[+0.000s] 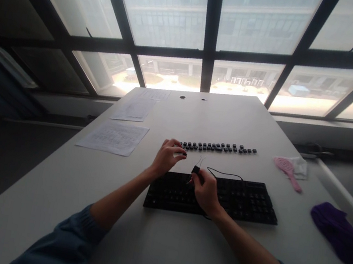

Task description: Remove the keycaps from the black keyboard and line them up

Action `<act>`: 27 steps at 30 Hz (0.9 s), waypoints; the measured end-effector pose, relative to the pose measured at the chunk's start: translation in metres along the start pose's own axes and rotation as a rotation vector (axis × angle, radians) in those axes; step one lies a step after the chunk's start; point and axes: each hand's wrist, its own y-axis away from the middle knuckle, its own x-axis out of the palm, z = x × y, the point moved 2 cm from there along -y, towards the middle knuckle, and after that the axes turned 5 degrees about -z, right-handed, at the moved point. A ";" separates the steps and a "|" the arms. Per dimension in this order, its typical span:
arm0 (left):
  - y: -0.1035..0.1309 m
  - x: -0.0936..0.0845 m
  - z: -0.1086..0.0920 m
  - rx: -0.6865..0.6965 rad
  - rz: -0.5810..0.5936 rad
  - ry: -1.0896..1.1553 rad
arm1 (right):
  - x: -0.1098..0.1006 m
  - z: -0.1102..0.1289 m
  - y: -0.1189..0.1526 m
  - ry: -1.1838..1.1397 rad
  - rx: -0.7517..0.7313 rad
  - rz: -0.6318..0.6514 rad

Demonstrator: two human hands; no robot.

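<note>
A black keyboard [239, 202] lies on the white table, its cable curving behind it. Beyond it, several small black keycaps [219, 148] stand in rows. My left hand [167, 157] is at the left end of these rows, pinching a dark keycap [184, 154] between thumb and fingers. Over the keyboard's middle, my right hand [205, 189] grips a small black tool [196, 169] with two thin wire prongs pointing away from me. Part of the keyboard is hidden under my right hand.
Printed sheets [114, 137] lie at the left of the table [142, 249]. On the right are a pink hairbrush [288, 169] on a white tissue [300, 167] and a purple cloth [336, 231]. Large windows stand behind the table's far edge.
</note>
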 end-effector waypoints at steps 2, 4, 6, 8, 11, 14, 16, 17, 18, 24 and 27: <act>-0.016 0.014 0.017 0.015 0.027 -0.026 | 0.000 0.000 0.000 -0.001 0.001 0.000; -0.025 0.028 0.030 0.021 0.054 -0.053 | 0.001 0.000 -0.001 -0.003 -0.001 0.004; -0.030 0.040 0.039 0.016 0.075 -0.086 | 0.001 0.000 -0.001 -0.002 0.002 0.011; -0.031 0.048 0.046 0.006 0.093 -0.125 | 0.002 -0.001 -0.002 0.010 0.008 0.012; -0.031 0.055 0.051 -0.006 0.106 -0.168 | 0.002 -0.004 -0.001 0.021 0.017 0.012; -0.030 0.057 0.054 -0.009 0.105 -0.183 | 0.003 -0.006 -0.001 0.017 0.018 0.018; -0.030 0.058 0.055 -0.004 0.107 -0.180 | 0.003 -0.006 -0.001 0.017 0.015 0.026; -0.030 0.058 0.055 0.000 0.107 -0.176 | 0.003 -0.005 -0.001 0.016 0.012 0.028; -0.029 0.058 0.055 0.006 0.106 -0.171 | 0.002 -0.004 -0.001 0.015 0.010 0.030; -0.027 0.057 0.055 0.025 0.095 -0.152 | 0.002 -0.001 -0.002 0.012 0.006 0.033; -0.027 0.056 0.054 0.030 0.094 -0.136 | 0.001 0.000 -0.002 0.016 0.004 0.033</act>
